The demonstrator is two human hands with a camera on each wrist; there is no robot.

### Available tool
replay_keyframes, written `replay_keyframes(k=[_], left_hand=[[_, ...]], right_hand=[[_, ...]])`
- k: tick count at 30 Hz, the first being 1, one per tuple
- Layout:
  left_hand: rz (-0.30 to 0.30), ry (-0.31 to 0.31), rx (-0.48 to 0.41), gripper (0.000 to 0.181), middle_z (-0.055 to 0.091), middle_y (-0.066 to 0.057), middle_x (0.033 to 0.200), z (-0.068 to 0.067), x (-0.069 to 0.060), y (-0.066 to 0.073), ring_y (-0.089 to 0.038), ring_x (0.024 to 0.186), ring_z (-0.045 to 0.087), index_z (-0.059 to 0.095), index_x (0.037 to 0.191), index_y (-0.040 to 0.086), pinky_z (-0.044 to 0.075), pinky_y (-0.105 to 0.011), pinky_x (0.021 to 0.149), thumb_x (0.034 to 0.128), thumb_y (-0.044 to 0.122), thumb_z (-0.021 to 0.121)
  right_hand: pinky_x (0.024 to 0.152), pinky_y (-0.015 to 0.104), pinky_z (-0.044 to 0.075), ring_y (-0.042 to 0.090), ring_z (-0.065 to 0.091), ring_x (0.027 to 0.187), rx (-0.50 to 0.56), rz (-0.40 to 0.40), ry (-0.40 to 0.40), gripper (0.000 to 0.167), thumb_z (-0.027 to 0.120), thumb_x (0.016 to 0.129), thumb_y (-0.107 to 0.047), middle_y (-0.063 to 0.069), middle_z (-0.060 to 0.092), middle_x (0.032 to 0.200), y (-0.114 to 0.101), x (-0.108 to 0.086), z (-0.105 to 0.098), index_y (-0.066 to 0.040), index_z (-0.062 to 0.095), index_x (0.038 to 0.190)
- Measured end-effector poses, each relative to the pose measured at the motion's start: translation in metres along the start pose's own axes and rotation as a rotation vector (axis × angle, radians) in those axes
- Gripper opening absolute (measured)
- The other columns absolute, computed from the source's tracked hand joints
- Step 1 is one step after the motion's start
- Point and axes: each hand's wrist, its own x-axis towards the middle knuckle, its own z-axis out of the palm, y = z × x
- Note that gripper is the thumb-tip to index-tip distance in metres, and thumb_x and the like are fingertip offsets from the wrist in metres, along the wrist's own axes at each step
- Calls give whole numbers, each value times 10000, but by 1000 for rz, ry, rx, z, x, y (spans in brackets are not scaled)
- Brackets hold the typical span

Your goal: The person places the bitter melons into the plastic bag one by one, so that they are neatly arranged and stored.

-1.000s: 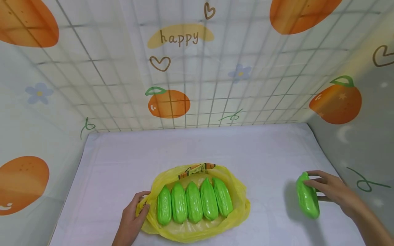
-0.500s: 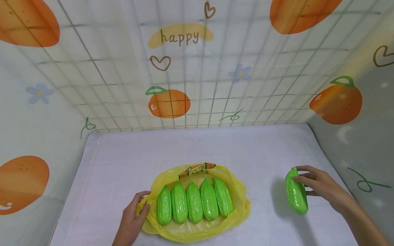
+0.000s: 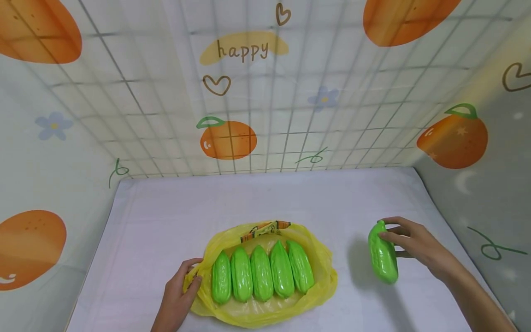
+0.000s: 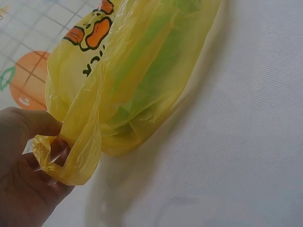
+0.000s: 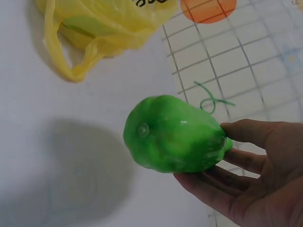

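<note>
A yellow plastic bag (image 3: 323,288) lies with its mouth spread wide. Several glossy green papayas (image 3: 262,276) stand side by side inside it. At the bag's left end, my left hand (image 3: 176,293) pinches its handle; the handle loop (image 4: 78,165) hangs by the fingers in the left wrist view. My right hand (image 3: 419,242) grips another green papaya (image 3: 382,253) by its narrow upper end, thumb on one side and fingers on the other. This one is held above the table, right of the bag and apart from it. Its broad, lobed end (image 5: 156,132) faces the right wrist camera.
A white cloth covers the table (image 3: 166,207). Fabric walls printed with oranges and a grid (image 3: 286,115) enclose it at the back and both sides. The bag's other handle (image 5: 71,66) lies on the side nearer my right hand.
My right hand has moved left with the papaya, closer to the bag, and slightly toward the back. The left hand, the bag and the papayas inside have stayed put.
</note>
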Motion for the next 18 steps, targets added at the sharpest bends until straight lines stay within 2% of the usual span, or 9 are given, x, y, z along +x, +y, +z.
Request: replay_keyframes(k=[9, 18], left_hand=[[-6, -1, 3, 380, 652, 23, 977, -1, 0, 2, -96, 929, 616, 549, 1329, 224, 515, -300, 827, 976, 94, 605], [-21, -1, 28, 375, 661, 26, 991, -1, -1, 7, -99, 950, 612, 553, 1324, 215, 507, -339, 855, 973, 94, 605]], right_hand=[[742, 462, 579, 267, 659, 921, 15, -41, 5, 571, 606, 1003, -247, 293, 576, 1216, -21, 4, 13, 94, 394, 1410], [740, 472, 579, 267, 662, 902, 51, -62, -20, 575, 647, 976, -254, 277, 579, 1199, -51, 9, 27, 72, 423, 1393]])
